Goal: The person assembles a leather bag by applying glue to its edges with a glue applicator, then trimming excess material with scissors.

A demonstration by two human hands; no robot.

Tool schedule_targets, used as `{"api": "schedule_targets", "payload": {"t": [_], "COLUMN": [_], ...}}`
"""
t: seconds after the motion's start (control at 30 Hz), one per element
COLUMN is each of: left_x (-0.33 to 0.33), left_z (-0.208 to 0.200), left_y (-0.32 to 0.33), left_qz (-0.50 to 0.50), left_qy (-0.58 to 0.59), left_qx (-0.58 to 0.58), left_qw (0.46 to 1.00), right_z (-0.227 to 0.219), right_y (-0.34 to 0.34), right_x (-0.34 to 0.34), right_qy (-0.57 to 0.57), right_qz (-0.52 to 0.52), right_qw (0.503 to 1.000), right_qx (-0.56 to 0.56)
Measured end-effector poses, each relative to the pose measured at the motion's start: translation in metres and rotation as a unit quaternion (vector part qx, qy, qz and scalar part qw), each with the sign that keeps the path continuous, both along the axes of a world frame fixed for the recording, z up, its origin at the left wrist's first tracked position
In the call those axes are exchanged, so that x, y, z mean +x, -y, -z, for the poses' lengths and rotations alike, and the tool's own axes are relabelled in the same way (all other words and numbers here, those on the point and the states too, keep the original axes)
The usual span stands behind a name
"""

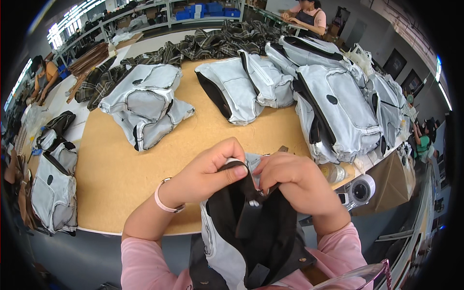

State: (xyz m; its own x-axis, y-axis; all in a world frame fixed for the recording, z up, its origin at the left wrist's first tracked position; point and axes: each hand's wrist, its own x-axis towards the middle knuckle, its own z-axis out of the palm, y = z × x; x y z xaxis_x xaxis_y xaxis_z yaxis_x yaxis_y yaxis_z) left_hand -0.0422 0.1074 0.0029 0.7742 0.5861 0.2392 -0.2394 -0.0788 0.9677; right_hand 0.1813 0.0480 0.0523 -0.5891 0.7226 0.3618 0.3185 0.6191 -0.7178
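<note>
A black and pale grey cloth bag (223, 251) rests on my lap against the table edge, its black side facing up. My left hand (208, 171) is closed, thumb and fingers pinching the bag's black edge. Opposite it, my right hand (297, 179) has its fingers bent and pressed together on the same edge, close to the left fingertips. What exactly the right fingertips pinch is partly hidden. A dark flat tab (247, 220) hangs on the black cloth below my hands.
On the tan table (108, 193) lie pale grey bags (150, 101), with more piled at the right (345, 116). Dark plaid cloth (212, 46) is heaped behind them. A small white fan (361, 189) stands by the right edge. A co-worker (316, 19) sits far right.
</note>
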Motion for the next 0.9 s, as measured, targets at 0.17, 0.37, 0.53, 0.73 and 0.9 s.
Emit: {"api": "schedule_targets", "payload": {"t": [0.17, 0.37, 0.53, 0.73, 0.9], "left_x": [0.003, 0.006, 0.008, 0.002, 0.002], "left_z": [-0.002, -0.003, -0.008, -0.016, -0.017], "left_y": [-0.001, -0.003, 0.001, 0.01, 0.014], "left_qz": [-0.059, -0.107, -0.026, 0.043, 0.011], "left_qy": [0.006, 0.005, -0.056, -0.079, -0.04], "left_qx": [-0.147, -0.136, -0.105, -0.043, -0.043], "left_qw": [0.987, 0.985, 0.993, 0.995, 0.998], "right_z": [0.0, 0.044, 0.044, 0.037, 0.03], "right_y": [0.004, 0.042, 0.023, 0.003, 0.008], "right_x": [-0.002, -0.004, 0.006, 0.019, -0.001], "right_qy": [-0.012, 0.013, 0.028, -0.217, -0.253], "right_qz": [0.108, 0.252, 0.229, -0.078, -0.004], "right_qw": [0.989, 0.964, 0.968, 0.971, 0.955], "right_qx": [-0.097, 0.08, 0.103, -0.06, -0.154]}}
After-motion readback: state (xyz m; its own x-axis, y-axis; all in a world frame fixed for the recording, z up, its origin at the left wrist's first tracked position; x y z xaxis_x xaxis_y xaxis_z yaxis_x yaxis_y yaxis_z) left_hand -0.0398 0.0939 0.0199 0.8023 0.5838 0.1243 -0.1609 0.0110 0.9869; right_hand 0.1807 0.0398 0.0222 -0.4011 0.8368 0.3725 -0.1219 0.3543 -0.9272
